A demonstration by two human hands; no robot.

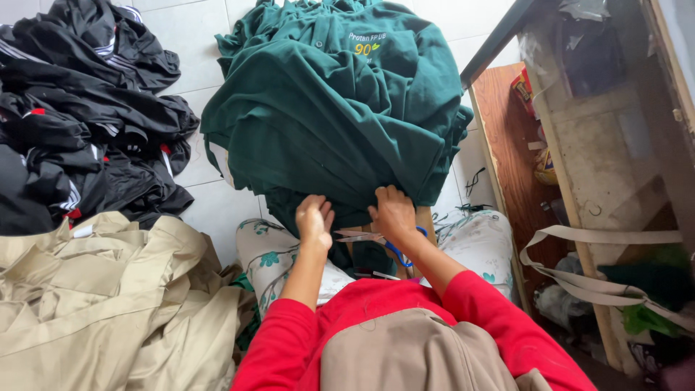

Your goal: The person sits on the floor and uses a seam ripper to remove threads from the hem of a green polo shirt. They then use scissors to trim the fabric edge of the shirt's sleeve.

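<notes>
A pile of dark green shirts (pixel 340 101) lies in front of me on a small wooden stool (pixel 426 217). My left hand (pixel 314 219) is closed at the near edge of the green fabric, pinching it. My right hand (pixel 394 211) grips the same edge a little to the right and holds scissors (pixel 362 236) with blue handles, blades pointing left toward my left hand. My sleeves are red, and my knees in floral cloth show beneath both arms.
A heap of black garments (pixel 79 116) lies at the far left. Beige garments (pixel 108 297) are piled at the near left. A wooden shelf unit (pixel 579 166) with bags and beige straps (pixel 601 282) stands on the right. White floor tiles show between the piles.
</notes>
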